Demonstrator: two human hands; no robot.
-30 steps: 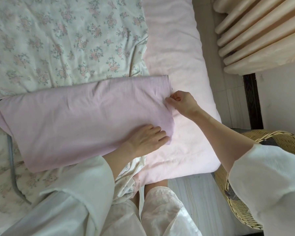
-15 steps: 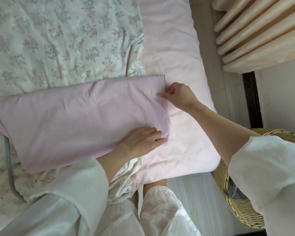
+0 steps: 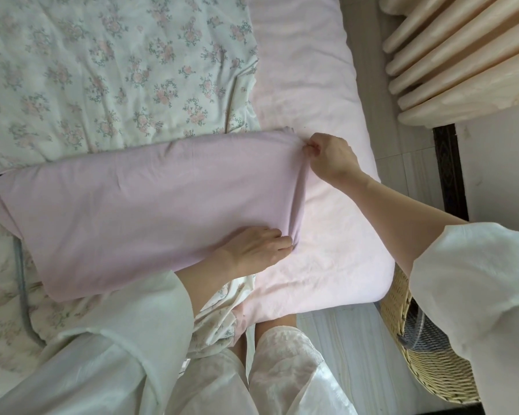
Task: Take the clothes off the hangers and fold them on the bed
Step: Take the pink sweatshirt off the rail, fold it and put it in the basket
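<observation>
Now a lilac garment [image 3: 138, 205] lies folded in a long band across the bed [image 3: 321, 94], partly on a floral quilt [image 3: 102, 70] and partly on the pink sheet. Both hands hold its right end: the right hand [image 3: 331, 158] pinches the far corner, lifting the edge, and the left hand [image 3: 256, 248] grips the near corner with curled fingers. A wicker basket [image 3: 426, 363] stands on the floor beside the bed.
</observation>
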